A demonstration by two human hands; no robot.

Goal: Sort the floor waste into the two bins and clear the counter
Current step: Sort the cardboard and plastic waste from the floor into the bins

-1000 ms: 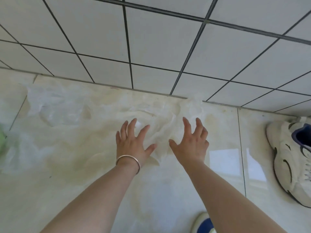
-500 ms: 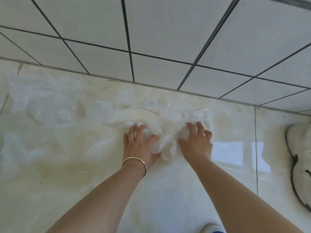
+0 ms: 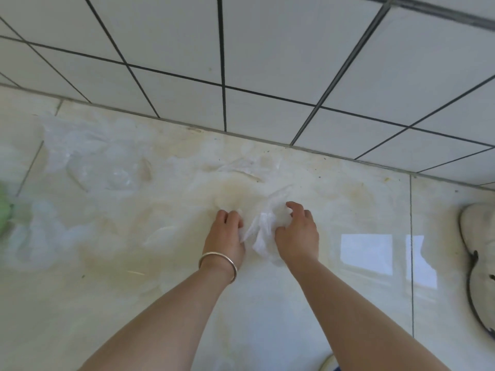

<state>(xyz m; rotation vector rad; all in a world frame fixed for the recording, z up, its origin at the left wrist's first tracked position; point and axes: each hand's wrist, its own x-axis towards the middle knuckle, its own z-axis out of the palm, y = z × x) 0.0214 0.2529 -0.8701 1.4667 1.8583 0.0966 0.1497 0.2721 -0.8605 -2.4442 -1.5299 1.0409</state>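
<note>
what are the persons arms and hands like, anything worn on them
Both forearms are bare, with no sleeves showing and no gloves. The left hand has a thin, plain silver metal bangle round its wrist. The right hand and its wrist carry nothing: no ring or watch shows.

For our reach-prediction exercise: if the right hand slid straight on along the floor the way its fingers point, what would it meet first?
The right hand already grips the crumpled white tissue. Past that, probably bare floor, then the tiled wall; depth is unclear.
</note>
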